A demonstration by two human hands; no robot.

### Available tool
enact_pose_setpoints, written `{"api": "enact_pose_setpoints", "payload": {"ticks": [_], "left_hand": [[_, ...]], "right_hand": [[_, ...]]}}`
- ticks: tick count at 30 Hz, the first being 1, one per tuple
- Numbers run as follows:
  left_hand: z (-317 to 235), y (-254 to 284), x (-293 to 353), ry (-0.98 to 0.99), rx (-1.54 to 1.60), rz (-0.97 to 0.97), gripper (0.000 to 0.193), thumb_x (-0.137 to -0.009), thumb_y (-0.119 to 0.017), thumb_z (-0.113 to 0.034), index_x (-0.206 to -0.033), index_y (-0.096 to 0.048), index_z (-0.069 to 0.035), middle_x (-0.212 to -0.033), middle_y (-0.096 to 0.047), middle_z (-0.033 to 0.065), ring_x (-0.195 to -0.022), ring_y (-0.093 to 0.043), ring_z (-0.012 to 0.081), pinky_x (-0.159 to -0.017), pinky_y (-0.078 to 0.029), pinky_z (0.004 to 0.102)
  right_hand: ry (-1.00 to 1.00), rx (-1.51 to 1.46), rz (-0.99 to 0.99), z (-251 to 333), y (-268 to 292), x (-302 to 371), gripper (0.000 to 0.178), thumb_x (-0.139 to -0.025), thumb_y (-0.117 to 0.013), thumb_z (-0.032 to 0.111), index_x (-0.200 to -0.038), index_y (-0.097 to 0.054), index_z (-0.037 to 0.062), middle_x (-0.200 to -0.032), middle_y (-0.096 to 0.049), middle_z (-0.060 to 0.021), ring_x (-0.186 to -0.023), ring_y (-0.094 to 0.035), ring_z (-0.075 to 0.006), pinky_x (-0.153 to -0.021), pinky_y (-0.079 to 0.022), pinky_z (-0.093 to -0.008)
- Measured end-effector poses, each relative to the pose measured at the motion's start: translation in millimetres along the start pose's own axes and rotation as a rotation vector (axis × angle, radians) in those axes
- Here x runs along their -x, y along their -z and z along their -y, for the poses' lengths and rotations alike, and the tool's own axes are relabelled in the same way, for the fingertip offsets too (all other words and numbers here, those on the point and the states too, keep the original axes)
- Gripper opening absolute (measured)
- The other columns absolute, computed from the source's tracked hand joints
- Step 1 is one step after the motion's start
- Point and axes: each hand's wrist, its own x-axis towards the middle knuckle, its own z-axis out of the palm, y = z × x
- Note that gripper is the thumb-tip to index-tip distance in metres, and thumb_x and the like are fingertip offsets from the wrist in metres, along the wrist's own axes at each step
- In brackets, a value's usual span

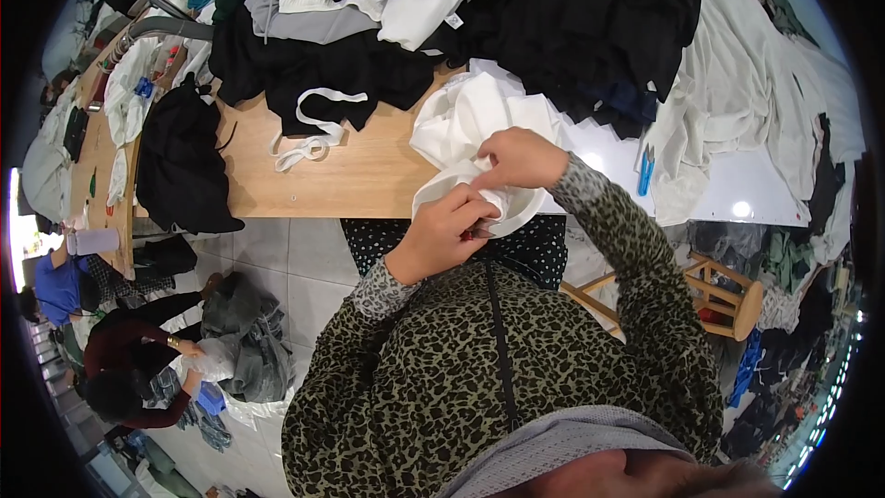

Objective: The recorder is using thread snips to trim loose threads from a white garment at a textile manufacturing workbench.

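A bunched white garment lies at the table's front edge, part of it hanging slightly over. My left hand is closed round the near fold of its cloth. By the fingers of that hand shows a small dark and red thing, too small to name. Close above it, my right hand pinches the same white cloth between thumb and fingers. To the right of my right hand, a pair of blue-handled thread snips rests on the white part of the table.
Black garments are heaped at the back, beside grey and white clothes. A white strip lies left on the wooden tabletop. White cloth covers the right side. A wooden stool stands below; a person handles clothes at lower left.
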Motion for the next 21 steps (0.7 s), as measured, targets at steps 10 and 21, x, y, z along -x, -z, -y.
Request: {"api": "enact_pose_setpoints", "payload": {"ticks": [10,21], "left_hand": [[6.4,-0.3,12.9,0.243,-0.03,-0.297,0.022,-0.074,-0.069,-0.003,-0.092,-0.057,0.0,-0.072,-0.052,0.0053,-0.057,-0.051,0.01,-0.052,-0.042,0.0214],[5.6,-18.7,-14.5,0.088,0.097,-0.341,0.034,-0.069,-0.075,-0.005,-0.1,-0.062,-0.003,-0.094,-0.049,0.0043,-0.061,-0.046,0.0058,-0.054,-0.041,0.0179]], "right_hand": [[-0.04,-1.994,-0.328,-7.9,7.2,41.1,0.034,-0.096,-0.036,0.02,-0.118,-0.046,-0.0036,-0.112,-0.056,-0.0137,-0.103,-0.057,-0.0255,-0.091,-0.047,-0.0406],[0.126,-2.306,-0.566,0.3,-45.4,68.6,0.037,-0.098,-0.031,0.021,-0.125,-0.036,-0.003,-0.122,-0.05,-0.0139,-0.11,-0.052,-0.0265,-0.097,-0.043,-0.0423]]}}
